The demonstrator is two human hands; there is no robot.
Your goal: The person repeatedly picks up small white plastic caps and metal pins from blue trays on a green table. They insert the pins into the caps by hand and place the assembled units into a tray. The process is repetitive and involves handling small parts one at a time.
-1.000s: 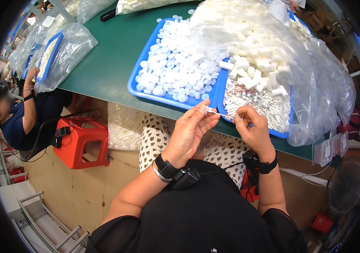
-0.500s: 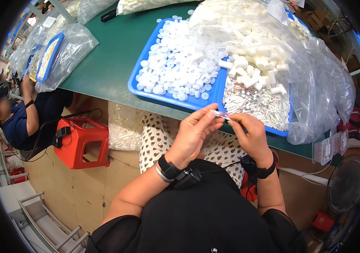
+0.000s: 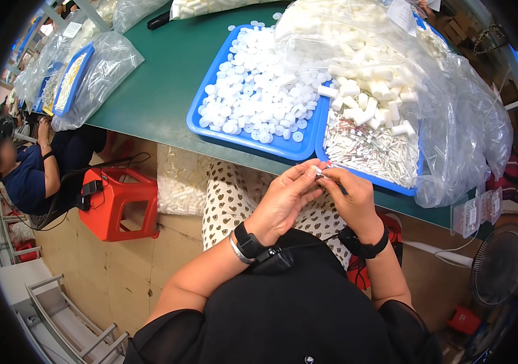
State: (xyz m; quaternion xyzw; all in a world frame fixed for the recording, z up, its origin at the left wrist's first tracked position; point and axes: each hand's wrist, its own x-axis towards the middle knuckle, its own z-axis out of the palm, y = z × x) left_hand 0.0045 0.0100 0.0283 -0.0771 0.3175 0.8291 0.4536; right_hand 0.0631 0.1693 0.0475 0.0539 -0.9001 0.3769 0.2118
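Note:
Both hands meet in front of the table's near edge, fingertips pinched around a small white cylindrical piece (image 3: 317,171). My left hand (image 3: 288,199) grips one end between thumb and forefinger, its other fingers curled. My right hand (image 3: 353,198) pinches the other end from the right side. The fingers cover most of the piece, so its exact kind cannot be made out. Just beyond them are a blue tray (image 3: 195,112) of white translucent discs (image 3: 240,85) and a second blue tray (image 3: 419,159) with thin white wired pieces (image 3: 371,155) and thicker cream cylinders (image 3: 362,109).
A large clear bag of cream cylinders (image 3: 344,42) slumps over the right tray on the green table (image 3: 150,91). A red stool (image 3: 119,203) stands on the floor at left, near a seated co-worker (image 3: 28,176). At right is a black fan (image 3: 499,264).
My hands have come closer together and slightly lower, toward my body. Less of the white piece shows between the fingertips. The co-worker's arm at left has shifted.

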